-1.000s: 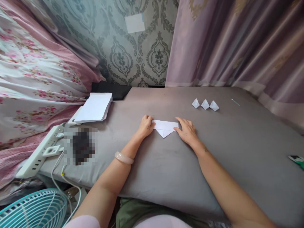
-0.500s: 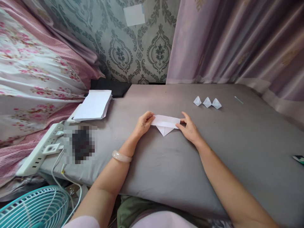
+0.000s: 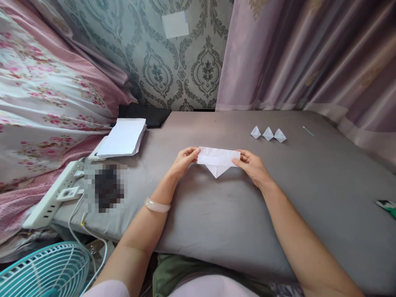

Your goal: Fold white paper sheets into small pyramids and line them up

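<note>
Spanning the gap btwn the hands: folded white paper (image 3: 218,159), wide flat band on top w/ a triangular point below, tip toward the person. It's over the near-mid part of the grey-covered table (image 3: 204,218); can't tell if it touches the cloth. L hand (image 3: 185,161) pinches its L end, thumb in front, fingers curled behind. R hand (image 3: 251,164) pinches the R end same way, thumb lying on the band's lower R corner. Pale bangle (image 3: 157,205) on L forearm.

Beyond, to the R: 3 small folded paper pieces (image 3: 268,134) in a row, then a thin stick (image 3: 308,131). Far L: paper stack (image 3: 122,138) w/ a black item (image 3: 154,117) behind; nearer, a pixelated dark obj (image 3: 109,188) beside a white power strip (image 3: 54,196). Bottom L corner: teal fan (image 3: 46,268). Far R edge: green/white item (image 3: 388,207), partly cut off.

Back wall: patterned wallpaper (image 3: 182,70) w/ a white sheet (image 3: 175,24) on it.
</note>
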The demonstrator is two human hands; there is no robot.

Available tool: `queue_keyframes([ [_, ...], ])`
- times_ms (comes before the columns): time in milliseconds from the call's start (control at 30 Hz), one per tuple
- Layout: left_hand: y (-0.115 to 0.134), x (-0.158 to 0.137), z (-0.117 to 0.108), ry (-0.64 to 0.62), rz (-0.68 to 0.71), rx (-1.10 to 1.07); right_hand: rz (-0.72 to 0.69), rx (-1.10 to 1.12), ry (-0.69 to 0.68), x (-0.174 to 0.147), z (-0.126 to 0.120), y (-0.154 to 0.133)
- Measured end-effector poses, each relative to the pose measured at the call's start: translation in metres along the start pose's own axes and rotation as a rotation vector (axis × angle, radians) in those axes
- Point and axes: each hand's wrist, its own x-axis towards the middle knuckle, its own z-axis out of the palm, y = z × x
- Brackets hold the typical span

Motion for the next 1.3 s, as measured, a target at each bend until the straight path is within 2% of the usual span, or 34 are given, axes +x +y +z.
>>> queue_keyframes([
  [167, -0.003, -0.002, 0.0, -0.085, -0.051, -0.002, -0.001, -0.006, -0.017, -0.002, -0.001, -0.003],
  [267, -0.003, -0.003, 0.001, -0.092, -0.056, 0.012, 0.01, 0.016, -0.045, -0.003, -0.002, -0.004],
  [667, 0.003, -0.006, 0.0, -0.134, -0.017, 0.017, 0.069, -0.086, -0.283, -0.008, -0.01, -0.013],
  [900, 0.011, -0.01, -0.001, -0.257, 0.024, 0.141, 0.021, -0.156, -0.277, -0.008, -0.013, -0.015],
  [933, 0.012, -0.01, -0.001, -0.259, 0.063, 0.198, -0.009, -0.199, -0.267, -0.008, -0.013, -0.015],
  [1000, 0.014, -0.01, -0.001, -0.194, 0.241, 0.386, -0.155, -0.327, -0.213, -0.008, -0.012, -0.015],
  [1100, 0.015, -0.01, 0.0, -0.005, 0.642, 0.768, -0.547, -0.57, -0.052, -0.007, -0.01, -0.014],
  [1167, 0.013, -0.01, 0.0, 0.056, 0.845, 0.99, -0.785, -0.764, 0.044, -0.007, -0.008, -0.012],
  [1233, 0.008, -0.009, -0.001, 0.04, 0.947, 1.166, -0.936, -0.98, 0.081, -0.006, -0.006, -0.008],
  [1300, 0.002, -0.006, -0.001, 0.0, 0.973, 1.295, -1.015, -1.148, 0.064, -0.006, -0.005, -0.003],
])
